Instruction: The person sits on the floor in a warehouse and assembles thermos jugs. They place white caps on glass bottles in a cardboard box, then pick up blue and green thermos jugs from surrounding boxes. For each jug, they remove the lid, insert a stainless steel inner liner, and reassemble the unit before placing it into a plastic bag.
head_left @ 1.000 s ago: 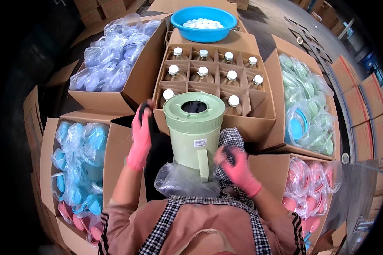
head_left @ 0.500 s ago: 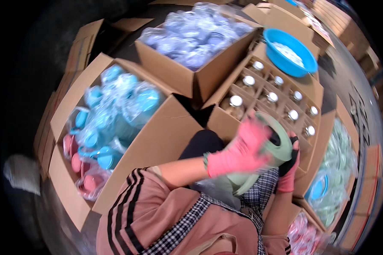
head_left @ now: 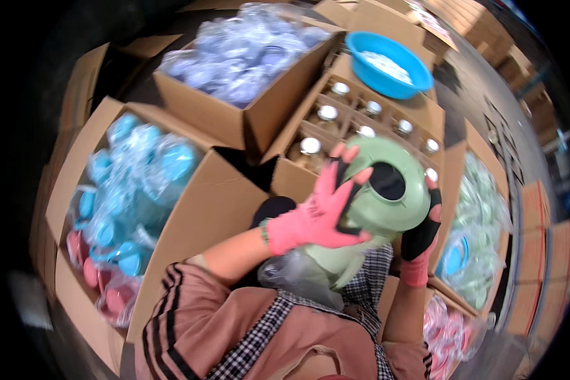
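A light green plastic jug-like vessel (head_left: 328, 258) stands in front of my chest, with a handle low on it. Its wide round top (head_left: 406, 212), tilted toward me, has a dark opening in the middle. My left hand (head_left: 316, 212), in a pink glove with dark finger areas, lies against the top's left side with fingers spread. On the opposite side, my right hand (head_left: 424, 237), in a pink and black glove, grips the rim. Clear plastic film (head_left: 294, 277) hangs beside the vessel's lower part.
Straight ahead, a divided carton (head_left: 291, 180) holds white-capped bottles (head_left: 310, 147), with a blue basin (head_left: 389, 66) of small white pieces behind it. Open cartons of bagged goods surround me: purple (head_left: 247, 57), blue and pink (head_left: 139, 171), green (head_left: 472, 234), pink (head_left: 443, 332).
The view has shifted, so the boxes sit further left. The green top has turned to show its opening more fully. My left hand's fingers have spread along its left side.
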A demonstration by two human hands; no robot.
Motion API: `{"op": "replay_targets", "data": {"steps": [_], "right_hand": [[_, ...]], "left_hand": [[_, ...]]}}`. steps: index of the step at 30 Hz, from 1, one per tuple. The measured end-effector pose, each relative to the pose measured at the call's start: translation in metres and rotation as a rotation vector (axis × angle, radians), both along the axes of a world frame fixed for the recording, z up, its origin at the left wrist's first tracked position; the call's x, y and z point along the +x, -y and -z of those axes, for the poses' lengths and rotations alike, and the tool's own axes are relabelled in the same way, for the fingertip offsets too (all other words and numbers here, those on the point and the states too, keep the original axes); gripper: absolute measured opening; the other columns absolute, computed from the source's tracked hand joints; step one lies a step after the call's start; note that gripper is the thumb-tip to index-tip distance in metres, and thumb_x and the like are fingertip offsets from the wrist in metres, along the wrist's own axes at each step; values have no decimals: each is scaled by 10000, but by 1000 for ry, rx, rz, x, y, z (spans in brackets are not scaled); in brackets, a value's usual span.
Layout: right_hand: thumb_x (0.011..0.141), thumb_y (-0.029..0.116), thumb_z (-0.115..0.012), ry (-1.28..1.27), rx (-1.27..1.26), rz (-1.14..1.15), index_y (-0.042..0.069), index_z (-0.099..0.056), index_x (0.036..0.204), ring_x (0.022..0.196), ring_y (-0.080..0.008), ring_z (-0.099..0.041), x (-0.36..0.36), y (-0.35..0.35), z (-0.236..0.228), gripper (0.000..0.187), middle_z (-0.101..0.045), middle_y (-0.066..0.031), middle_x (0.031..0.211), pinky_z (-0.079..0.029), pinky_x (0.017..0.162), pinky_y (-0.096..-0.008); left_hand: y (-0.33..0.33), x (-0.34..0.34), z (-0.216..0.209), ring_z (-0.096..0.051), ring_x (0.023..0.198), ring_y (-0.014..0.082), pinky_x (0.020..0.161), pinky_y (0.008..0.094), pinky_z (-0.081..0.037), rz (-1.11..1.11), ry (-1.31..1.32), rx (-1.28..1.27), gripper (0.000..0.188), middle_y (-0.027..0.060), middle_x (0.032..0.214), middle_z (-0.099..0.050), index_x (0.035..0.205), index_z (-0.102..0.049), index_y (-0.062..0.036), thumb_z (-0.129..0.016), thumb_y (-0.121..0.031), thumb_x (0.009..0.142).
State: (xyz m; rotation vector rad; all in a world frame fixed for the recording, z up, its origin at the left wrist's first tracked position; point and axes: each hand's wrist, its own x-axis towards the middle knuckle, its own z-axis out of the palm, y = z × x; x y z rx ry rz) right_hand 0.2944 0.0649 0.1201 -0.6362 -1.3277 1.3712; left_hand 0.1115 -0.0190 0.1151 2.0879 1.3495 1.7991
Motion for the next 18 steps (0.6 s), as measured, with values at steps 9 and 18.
{"op": "replay_targets", "data": {"steps": [9, 18], "right_hand": [[807, 468, -490, 193, 319, 96, -1, -215, 1318, 1147, -249, -390, 0, -32, -21, 746, -365, -153, 1273, -324, 941, -351], [727, 396, -594, 1700, 297, 44, 21, -375, 1212, 1077, -371, -439, 53, -117, 119, 651, -416, -245, 1157, -385, 894, -416]], "left_hand": [[-53, -50, -20, -557, 867, 177, 769, 320, -448, 43, 420, -401, 259, 82, 920, -585, 975, -557, -45, -605, -146, 742], [-100, -44, 131, -522, 1020, 243, 907, 394, -423, 494, 1987, -253, 255, 82, 1060, -553, 1067, -507, -61, -547, -119, 822]]}}
